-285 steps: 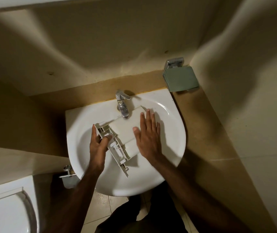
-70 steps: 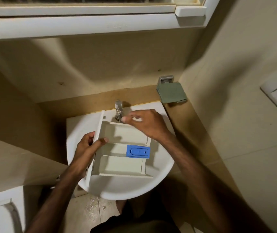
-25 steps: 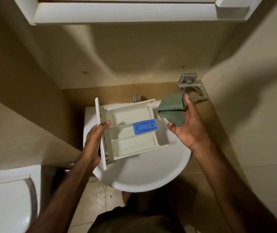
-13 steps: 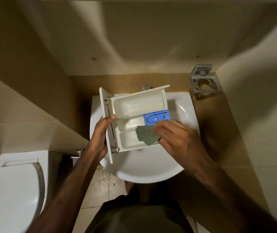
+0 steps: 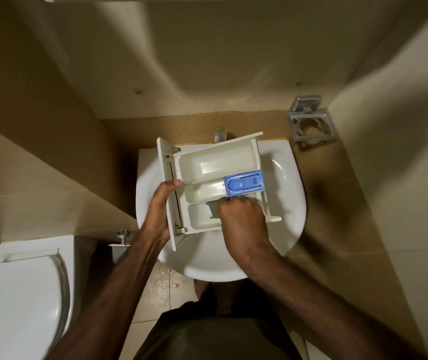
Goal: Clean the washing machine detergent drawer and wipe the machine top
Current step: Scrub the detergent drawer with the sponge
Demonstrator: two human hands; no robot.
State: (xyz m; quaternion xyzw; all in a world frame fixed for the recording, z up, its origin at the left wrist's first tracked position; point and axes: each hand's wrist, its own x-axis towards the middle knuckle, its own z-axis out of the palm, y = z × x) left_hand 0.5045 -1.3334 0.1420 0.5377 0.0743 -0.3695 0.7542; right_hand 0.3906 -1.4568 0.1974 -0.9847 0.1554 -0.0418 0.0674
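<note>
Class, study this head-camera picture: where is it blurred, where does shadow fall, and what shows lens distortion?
Head view: the right hand on the green cloth is slightly motion-blurred; the left hand and drawer look sharper; shadow darkens the wall right of the sink; wall edges bow, wide-angle distortion.

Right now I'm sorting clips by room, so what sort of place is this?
Most likely a small bathroom: a white washbasin with a tap at the wall, a toilet beside it, and a metal holder mounted on the tiled wall.

right hand fisted, cloth seemingly deeper
</note>
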